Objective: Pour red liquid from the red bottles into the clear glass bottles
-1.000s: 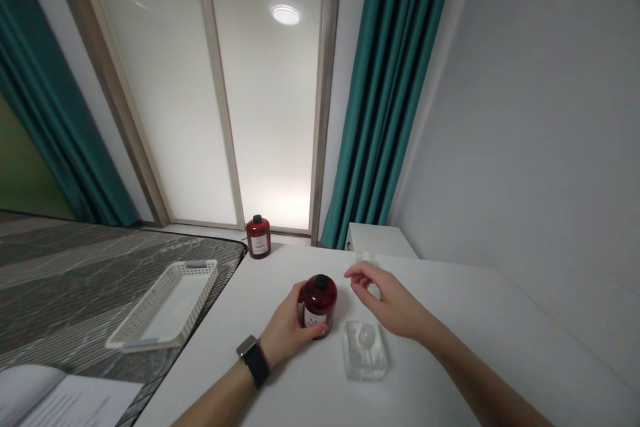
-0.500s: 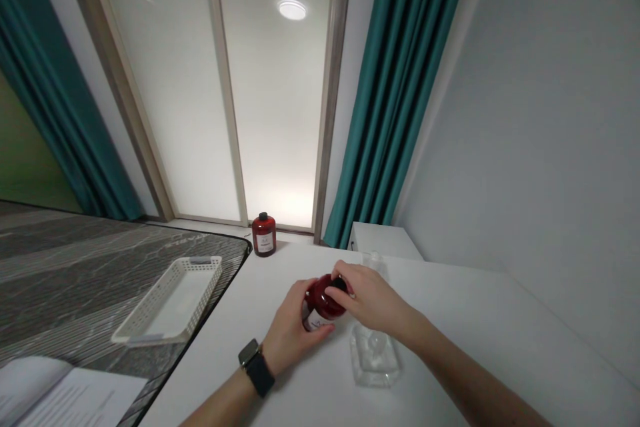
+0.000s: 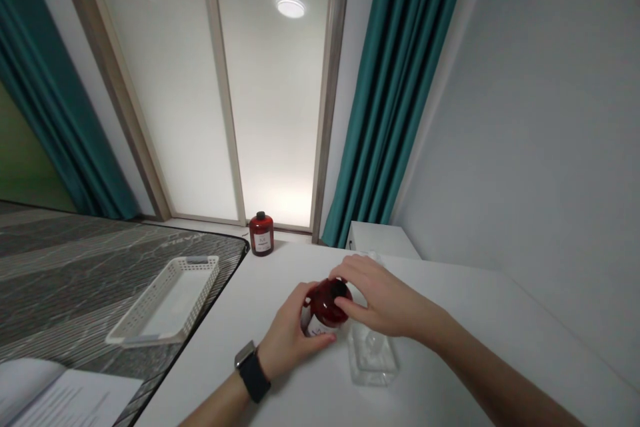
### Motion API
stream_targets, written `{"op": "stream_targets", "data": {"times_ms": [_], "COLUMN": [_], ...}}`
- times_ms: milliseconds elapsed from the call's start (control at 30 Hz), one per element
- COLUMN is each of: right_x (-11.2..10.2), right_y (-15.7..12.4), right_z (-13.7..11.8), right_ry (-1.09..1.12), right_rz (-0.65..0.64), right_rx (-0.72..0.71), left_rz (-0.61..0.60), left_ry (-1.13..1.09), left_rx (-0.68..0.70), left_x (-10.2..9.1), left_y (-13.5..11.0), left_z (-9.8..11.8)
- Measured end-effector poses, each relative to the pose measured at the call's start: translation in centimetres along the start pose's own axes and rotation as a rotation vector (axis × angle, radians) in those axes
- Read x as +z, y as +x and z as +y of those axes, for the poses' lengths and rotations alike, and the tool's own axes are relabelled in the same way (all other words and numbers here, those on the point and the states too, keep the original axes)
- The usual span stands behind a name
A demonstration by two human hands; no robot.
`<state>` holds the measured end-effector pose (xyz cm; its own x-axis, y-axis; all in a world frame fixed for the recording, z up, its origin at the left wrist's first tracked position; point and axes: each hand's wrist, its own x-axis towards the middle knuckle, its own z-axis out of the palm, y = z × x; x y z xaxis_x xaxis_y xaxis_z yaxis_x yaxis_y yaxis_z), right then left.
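Sitting beside the hand (image 3: 385,297), 1 clear block (image 3: 373,360)

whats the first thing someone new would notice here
The dark red bottle gripped between the left hand and right hand in the middle of the white table draws the eye first. A matching red bottle stands at the table's far edge, and teal curtains hang beside the bright frosted panel behind it.

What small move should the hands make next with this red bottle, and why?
Probably the right hand should gently twist the round black cap of the dark red round bottle, because its fingers lie over the top while the left hand steadies the tilted body near the white label.
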<state>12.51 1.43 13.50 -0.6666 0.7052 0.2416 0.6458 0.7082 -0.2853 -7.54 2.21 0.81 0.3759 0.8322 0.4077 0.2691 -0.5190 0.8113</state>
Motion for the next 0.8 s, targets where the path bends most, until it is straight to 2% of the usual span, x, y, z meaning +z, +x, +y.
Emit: {"op": "stream_targets", "data": {"times_ms": [100, 200, 267, 367, 433, 533, 633, 733, 800], "right_x": [0.4, 0.5, 0.5, 0.6, 0.8, 0.9, 1.2, 1.7, 1.9], "right_y": [0.0, -0.2, -0.3, -0.3, -0.4, -0.7, -0.9, -0.7, -0.6], "right_z": [0.3, 0.3, 0.2, 0.5, 0.7, 0.9, 0.9, 0.9, 1.0], "right_ry": [-0.015, 0.050, 0.092, 0.054, 0.037, 0.097, 0.149, 0.081, 0.037], "right_rz": [0.001, -0.052, -0.027, 0.048, 0.030, -0.029, -0.015, 0.063, 0.067], "right_rx": [0.082, 0.012, -0.011, 0.088, 0.137, 0.075, -0.011, 0.089, 0.138], "left_rz": [0.014, 0.012, 0.021, 0.037, 0.030, 0.026, 0.031, 0.028, 0.026], "left_ry": [0.062, 0.087, 0.083, 0.080, 0.086, 0.094, 0.087, 0.082, 0.090], "left_rx": [0.019, 0.017, 0.008, 0.003, 0.006, 0.008, 0.002, 0.004, 0.006], "left_x": [0.1, 0.2, 0.3, 0.4, 0.4, 0.4, 0.4, 0.5, 0.5], "left_y": [0.0, 0.0, 0.0, 0.0, 0.0, 0.0, 0.1, 0.0, 0.0], "left_z": [0.0, -0.2, -0.3, -0.4, -0.4, -0.6, -0.7, -0.7, -0.7]}}
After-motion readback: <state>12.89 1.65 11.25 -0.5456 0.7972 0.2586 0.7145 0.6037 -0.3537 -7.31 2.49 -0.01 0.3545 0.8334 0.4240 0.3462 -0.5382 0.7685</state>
